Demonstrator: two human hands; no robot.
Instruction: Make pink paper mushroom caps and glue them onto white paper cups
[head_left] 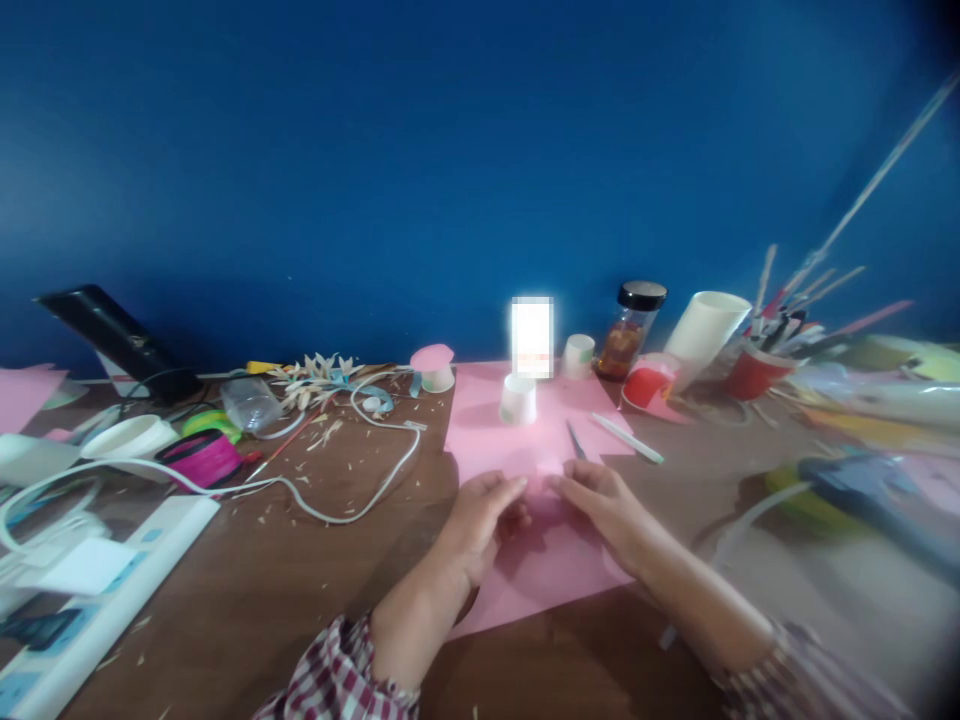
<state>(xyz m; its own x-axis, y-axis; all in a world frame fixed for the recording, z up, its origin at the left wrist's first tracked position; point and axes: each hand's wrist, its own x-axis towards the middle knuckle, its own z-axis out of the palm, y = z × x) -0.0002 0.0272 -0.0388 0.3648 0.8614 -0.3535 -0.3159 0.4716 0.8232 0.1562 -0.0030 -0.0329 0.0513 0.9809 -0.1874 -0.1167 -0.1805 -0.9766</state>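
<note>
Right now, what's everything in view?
table: 1, brown, foreground
wall: 1, blue, behind
sheet: 1, pink, mid-table
scrap: 1, pink, between fingertips
cups: 2, white, back
pink-topped cup: 1, white, back
jar: 1, clear, right
tube: 1, white, right
pen cup: 1, red, right
pen: 1, white-green, sheet's right
thin tool: 1, dark, mid-table
power strip: 1, white, left
rolls: 2, magenta/green, left
cables: uncounted, white, left
flowers: several, white, left
case: 1, black, left
clutter: uncounted, mixed, both sides
sleeves: 2, checked, front
left hand: 1, bare, front
right hand: 1, bare, front
</note>
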